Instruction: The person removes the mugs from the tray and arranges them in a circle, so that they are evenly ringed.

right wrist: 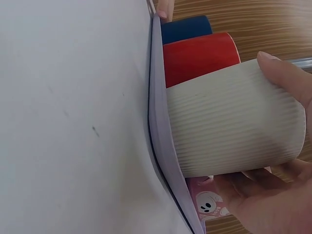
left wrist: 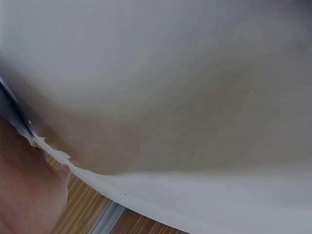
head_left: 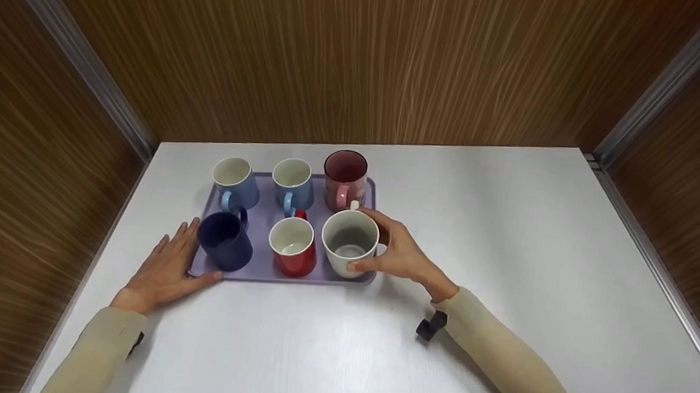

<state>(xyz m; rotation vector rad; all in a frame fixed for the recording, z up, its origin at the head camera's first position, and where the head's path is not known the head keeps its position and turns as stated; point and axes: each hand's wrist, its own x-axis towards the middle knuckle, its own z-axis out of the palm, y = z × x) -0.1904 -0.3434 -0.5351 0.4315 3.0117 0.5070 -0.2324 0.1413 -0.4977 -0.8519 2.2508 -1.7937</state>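
Observation:
My right hand (head_left: 406,254) grips a white ribbed mug (right wrist: 229,122) with the thumb on its near side and the fingers round the handle side. The mug is at the front right corner of a lilac tray (head_left: 266,228). My left hand (head_left: 168,270) lies flat with fingers spread at the tray's front left corner, its thumb on the rim beside a dark blue mug (head_left: 231,253). Between the dark blue and white mugs is a red mug (head_left: 297,263), pale inside.
Along the tray's back are two light blue mugs (head_left: 244,187) and a pink mug (head_left: 347,190) with a printed pattern. A white table (head_left: 475,228) lies beneath, with wood-grain panels (head_left: 364,57) at the back and both sides.

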